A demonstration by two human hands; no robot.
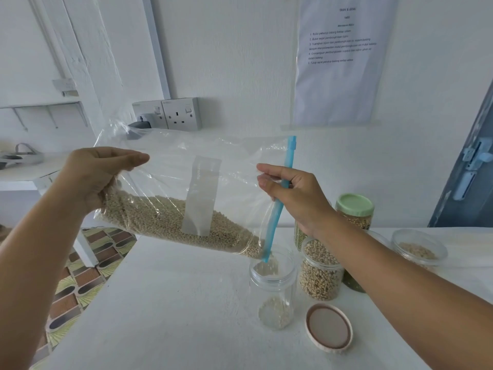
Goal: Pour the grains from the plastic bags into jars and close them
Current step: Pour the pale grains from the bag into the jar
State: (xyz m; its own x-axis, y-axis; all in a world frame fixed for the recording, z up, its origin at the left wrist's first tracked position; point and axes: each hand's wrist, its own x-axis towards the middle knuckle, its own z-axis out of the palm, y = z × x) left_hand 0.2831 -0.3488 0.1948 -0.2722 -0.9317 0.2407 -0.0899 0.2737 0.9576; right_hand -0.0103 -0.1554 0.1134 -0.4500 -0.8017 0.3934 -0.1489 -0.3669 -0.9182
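Both forearms reach in from the bottom corners toward a clear plastic bag held tilted above the white table. At the bag's raised closed end the left hand has its fingers curled round a bunch of film, thumb laid along the top. Lower down, the right hand pinches the mouth edge just beside the blue zip strip, thumb and forefinger on the film, the other fingers curled behind it. Pale grains lie banked along the bag's lower side and run toward the corner of the mouth, which hangs right over the open jar. That jar holds only a thin layer at its bottom, so by my reading the pour for this bag has barely started, with most of the contents left to go. Its lid lies upside down on the table just beside it, waiting. Behind stand a filled jar without a lid, a jar capped in green, and a low open tub with a few grains; whether those count as finished I cannot tell. Closing remains, at least for the two open jars.
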